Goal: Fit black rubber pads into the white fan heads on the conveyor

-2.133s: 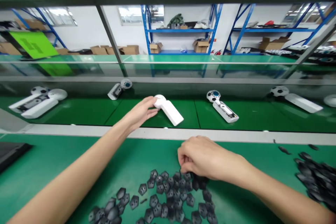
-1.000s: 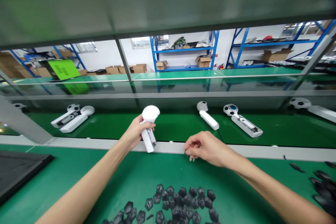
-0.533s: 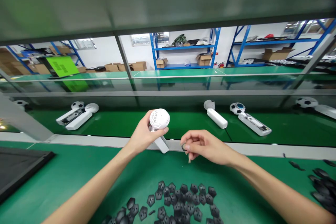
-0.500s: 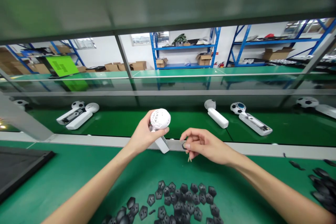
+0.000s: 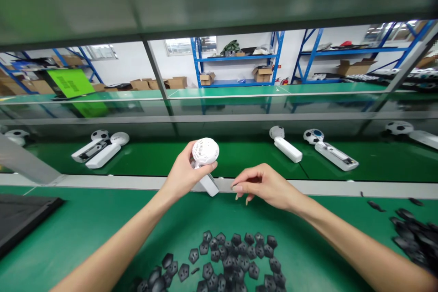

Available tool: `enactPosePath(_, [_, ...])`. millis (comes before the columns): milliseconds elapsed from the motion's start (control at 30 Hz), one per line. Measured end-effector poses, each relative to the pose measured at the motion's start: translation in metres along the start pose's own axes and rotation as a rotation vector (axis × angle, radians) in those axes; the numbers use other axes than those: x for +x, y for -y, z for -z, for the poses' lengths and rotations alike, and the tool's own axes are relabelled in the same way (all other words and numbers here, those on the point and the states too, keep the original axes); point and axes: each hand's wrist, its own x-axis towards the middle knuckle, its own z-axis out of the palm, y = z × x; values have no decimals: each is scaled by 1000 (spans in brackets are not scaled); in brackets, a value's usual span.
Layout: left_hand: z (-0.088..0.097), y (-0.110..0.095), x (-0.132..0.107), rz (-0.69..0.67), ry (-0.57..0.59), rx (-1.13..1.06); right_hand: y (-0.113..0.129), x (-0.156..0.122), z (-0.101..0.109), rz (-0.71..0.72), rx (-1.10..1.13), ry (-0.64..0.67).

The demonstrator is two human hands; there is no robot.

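Note:
My left hand [image 5: 185,169] is wrapped around the neck of a white handheld device with a round, slotted head [image 5: 205,151]. Its long white handle [image 5: 209,185] slants down to the right below my thumb. To the right, my right hand [image 5: 263,185] pinches a small black piece [image 5: 234,186] between thumb and forefinger; most of it is hidden by the fingertips. A gap separates this piece from the device. Nearer to me on the green bench lie many black pentagon pieces [image 5: 236,260], heaped and scattered.
Beyond the grey rail, the green conveyor belt [image 5: 239,157] carries similar white devices [image 5: 288,149], some with black-patterned ball heads. A second heap of black pieces [image 5: 412,235] lies at right, a dark tray [image 5: 27,219] at left. An overhead shelf [image 5: 219,0] spans the top.
My right hand has turned slightly and come a little nearer the device, and the black piece shows less between the fingers. The left hand keeps its hold. The view has shifted slightly.

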Motion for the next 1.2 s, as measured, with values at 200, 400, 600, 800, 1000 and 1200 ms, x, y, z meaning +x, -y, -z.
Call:
enactPosePath(200, [2,0,1,21,-8,16,-7,-4,-4,-88,-355,20])
enactPosePath(400, [1,-1,0,30,5,-1,-12,-2,-6,-126,-536,-70])
enactPosePath(600, [-1,-2,0,38,1,-10,-12,-3,-3,-39,-753,-65])
enactPosePath(800, [-3,-1,0,18,5,6,-16,-5,-3,131,-895,-11])
enactPosePath(1000, [-1,1,0,0,4,-36,-22,-10,5,337,-995,143])
enactPosePath(1200, [1,-1,0,2,7,-90,-30,-14,7,419,-1035,150])
